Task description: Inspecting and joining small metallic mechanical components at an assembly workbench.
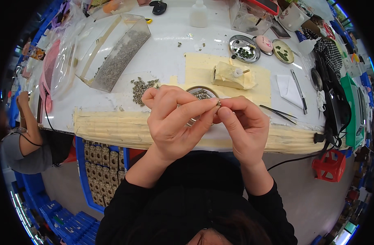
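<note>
A white worktable (170, 53) fills the far half of the scene, its near edge wrapped in yellowish tape. On its far left lies a long clear plastic tray (113, 53) tipped on its side, holding a bank of small grey metal parts. To the right of centre sits a yellowish foam block (229, 76) with a small white peg stuck in it. Farther right stand two round metal dishes (244, 49) with dark green bits inside. A loose pile of grey parts (141, 87) lies near the tray's near end, and a small round metal dish (201, 93) of the same parts shows just behind the hands. Black tweezers (278, 112) rest on the right, near the table's edge.

Above the near edge, the left hand (174, 122) and the right hand (244, 122) meet fingertip to fingertip. Both are closed to a narrow pinch around one tiny grey metal part (218, 103), held between thumbs and forefingers, just in front of the small dish. At the far left, another person's arm (25, 118) bends upward.
</note>
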{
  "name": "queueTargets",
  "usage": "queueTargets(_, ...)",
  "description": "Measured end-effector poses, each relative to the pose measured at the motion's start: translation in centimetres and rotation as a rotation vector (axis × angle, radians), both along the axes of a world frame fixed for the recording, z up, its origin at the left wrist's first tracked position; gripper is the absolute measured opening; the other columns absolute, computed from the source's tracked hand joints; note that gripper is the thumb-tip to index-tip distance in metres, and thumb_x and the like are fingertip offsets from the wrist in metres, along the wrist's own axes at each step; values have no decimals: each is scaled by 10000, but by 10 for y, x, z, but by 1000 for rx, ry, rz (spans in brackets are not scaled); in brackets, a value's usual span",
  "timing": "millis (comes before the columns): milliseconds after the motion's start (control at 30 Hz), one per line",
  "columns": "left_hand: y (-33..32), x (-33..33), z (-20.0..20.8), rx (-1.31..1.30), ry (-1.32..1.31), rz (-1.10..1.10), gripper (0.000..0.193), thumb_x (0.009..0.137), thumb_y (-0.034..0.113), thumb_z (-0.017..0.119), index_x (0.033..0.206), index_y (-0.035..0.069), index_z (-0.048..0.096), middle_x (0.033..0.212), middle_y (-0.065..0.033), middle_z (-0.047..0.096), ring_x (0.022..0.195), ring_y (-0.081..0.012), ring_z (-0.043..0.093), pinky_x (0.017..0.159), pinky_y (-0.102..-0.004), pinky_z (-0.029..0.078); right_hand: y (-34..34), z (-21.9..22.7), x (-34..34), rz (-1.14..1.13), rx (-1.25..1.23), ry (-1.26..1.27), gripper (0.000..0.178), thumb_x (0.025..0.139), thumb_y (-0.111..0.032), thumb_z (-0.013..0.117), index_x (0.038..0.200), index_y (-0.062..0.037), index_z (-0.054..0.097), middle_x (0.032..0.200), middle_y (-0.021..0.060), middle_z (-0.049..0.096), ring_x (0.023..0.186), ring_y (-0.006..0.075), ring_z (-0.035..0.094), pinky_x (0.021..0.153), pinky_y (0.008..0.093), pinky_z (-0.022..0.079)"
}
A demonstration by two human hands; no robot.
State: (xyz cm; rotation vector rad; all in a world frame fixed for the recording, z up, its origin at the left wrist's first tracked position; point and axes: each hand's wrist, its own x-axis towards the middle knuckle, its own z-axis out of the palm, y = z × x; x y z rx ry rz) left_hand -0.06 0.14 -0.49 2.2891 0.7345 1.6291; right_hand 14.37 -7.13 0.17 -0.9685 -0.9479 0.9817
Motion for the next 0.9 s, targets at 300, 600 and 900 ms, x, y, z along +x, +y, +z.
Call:
queueTargets(300,0,0,0,-2,-4,-5,293,682,83,838,957,159,771,771,70,589,711,-118,531,749,-308,286,2,2,5,148,-126,270,173,939,-42,673,1095,33,660,911,60,694,801,105,663,741,247,561)
queueTargets(600,-1,-2,4,2,36,-29,270,698,48,814,953,118,761,780,42,605,718,-130,526,767,-318,301,5,3,9,220,-162,344,160,938,-61,681,1068,26,646,882,57,683,786,104,654,733,248,559)
queueTargets(900,-2,-2,4,-20,25,-25,239,706,29,807,930,88,748,789,26,619,719,-135,528,774,-318,312,2,3,5,80,-58,158,171,941,-20,656,1099,46,649,907,68,691,793,105,651,735,239,548)
